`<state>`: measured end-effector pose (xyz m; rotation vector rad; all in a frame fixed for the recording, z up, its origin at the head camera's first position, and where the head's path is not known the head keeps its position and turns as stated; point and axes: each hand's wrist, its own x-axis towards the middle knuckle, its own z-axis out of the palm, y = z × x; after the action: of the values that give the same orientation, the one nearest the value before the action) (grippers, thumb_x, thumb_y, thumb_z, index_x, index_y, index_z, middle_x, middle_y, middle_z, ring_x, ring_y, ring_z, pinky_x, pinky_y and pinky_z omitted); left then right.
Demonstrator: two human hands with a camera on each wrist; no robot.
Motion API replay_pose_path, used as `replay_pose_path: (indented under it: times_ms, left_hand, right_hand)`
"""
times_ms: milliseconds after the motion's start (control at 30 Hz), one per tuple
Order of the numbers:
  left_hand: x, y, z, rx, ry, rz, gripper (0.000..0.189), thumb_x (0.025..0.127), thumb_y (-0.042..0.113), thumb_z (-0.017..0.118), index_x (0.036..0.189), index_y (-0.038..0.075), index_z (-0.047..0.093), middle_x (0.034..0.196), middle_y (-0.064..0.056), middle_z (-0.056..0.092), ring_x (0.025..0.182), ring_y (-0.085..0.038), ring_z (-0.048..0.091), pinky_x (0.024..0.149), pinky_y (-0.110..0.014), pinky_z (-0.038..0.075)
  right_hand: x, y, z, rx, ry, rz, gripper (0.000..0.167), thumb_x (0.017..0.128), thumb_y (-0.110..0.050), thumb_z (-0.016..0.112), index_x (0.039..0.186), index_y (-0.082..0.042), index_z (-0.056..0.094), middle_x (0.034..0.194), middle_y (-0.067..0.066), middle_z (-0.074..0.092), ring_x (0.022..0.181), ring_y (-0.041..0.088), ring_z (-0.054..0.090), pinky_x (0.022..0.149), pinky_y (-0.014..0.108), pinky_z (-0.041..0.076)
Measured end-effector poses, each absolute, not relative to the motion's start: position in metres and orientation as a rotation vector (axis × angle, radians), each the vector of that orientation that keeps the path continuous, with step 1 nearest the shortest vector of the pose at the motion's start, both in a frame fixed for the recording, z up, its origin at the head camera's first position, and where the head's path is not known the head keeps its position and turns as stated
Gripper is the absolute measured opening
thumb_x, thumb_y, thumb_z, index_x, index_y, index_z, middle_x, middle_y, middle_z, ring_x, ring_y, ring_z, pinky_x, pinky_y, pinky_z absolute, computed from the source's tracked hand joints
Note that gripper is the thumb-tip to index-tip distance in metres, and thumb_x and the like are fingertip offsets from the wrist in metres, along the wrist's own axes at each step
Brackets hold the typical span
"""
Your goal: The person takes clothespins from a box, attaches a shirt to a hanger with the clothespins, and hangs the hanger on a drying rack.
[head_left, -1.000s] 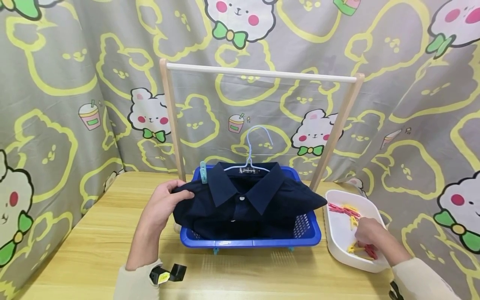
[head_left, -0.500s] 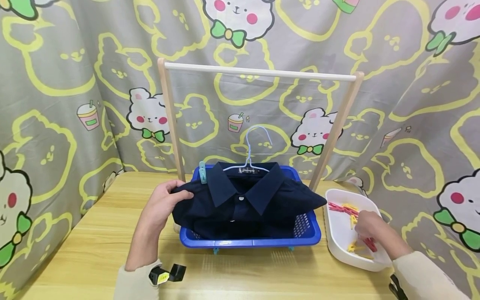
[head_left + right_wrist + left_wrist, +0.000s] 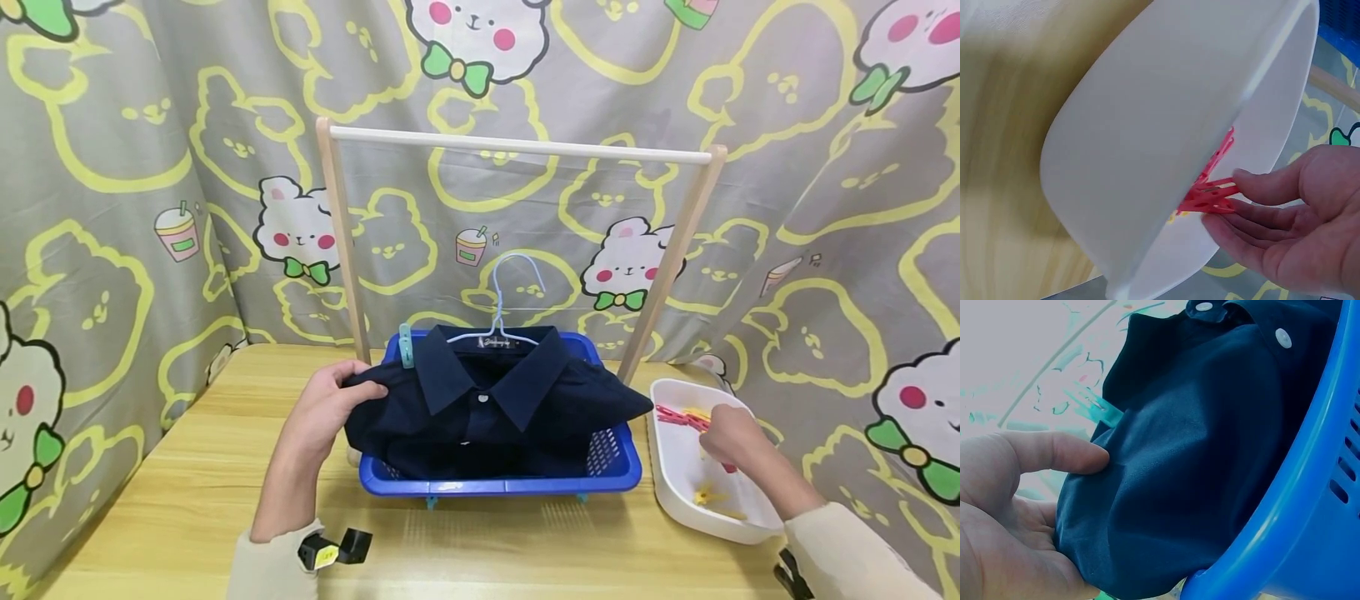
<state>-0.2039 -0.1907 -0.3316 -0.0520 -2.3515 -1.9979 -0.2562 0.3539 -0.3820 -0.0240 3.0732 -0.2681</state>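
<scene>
Clothespin [image 3: 1210,203] in right hand [image 3: 733,435], farther forward

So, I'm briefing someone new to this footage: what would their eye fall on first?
Probably the dark shirt on its pale hanger, spread over the blue basket in the middle, one side held by the left hand. Next, a red peg that the right hand pinches at the white tray on the right. The cartoon curtain behind also draws the eye.

Navy collared shirt [image 3: 487,417] on light-blue hanger [image 3: 498,313], red clothespin [image 3: 1209,199] over white tray [image 3: 678,471]
</scene>
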Motion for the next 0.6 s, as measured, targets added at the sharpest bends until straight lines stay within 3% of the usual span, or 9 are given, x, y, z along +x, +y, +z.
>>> replay_pose_path:
  times_ms: [267,433,600]
  left_hand:
    - [-0.204,-0.191,-0.332,-0.041,-2.353,-1.997,0.015,0.091,0.007,0.067,0.099,-0.005,0.062,0.091,-0.002,0.055,0.092,-0.021,0.053,0.080,-0.029,0.048]
    - [-0.205,-0.191,-0.332,-0.046,-2.357,-1.995,0.016,0.091,0.008,0.067,0.100,-0.005,0.062,0.091,-0.002,0.055,0.092,-0.021,0.053,0.080,-0.029,0.048]
    - [-0.205,-0.192,-0.332,-0.043,-2.358,-1.991,0.016,0.091,0.008,0.067,0.099,-0.005,0.062,0.090,-0.002,0.055,0.091,-0.021,0.053,0.080,-0.028,0.048]
  right_hand:
    - [-0.262,0.345,-0.374,-0.054,3.204,-0.312,0.009,0.075,-0.004,0.058,0.076,0.003,0.053,0.071,0.015,0.054,0.067,0.032,0.053,0.061,0.041,0.043]
    - [-0.261,0.339,-0.369,-0.046,3.197,-0.342,0.022,0.075,-0.005,0.060,0.090,0.010,0.057,0.082,0.023,0.062,0.076,0.040,0.059,0.069,0.051,0.049]
    - [-0.261,0.332,-0.364,-0.033,3.191,-0.391,0.027,0.083,-0.009,0.062,0.099,0.013,0.058,0.086,0.025,0.063,0.077,0.039,0.059,0.070,0.051,0.050]
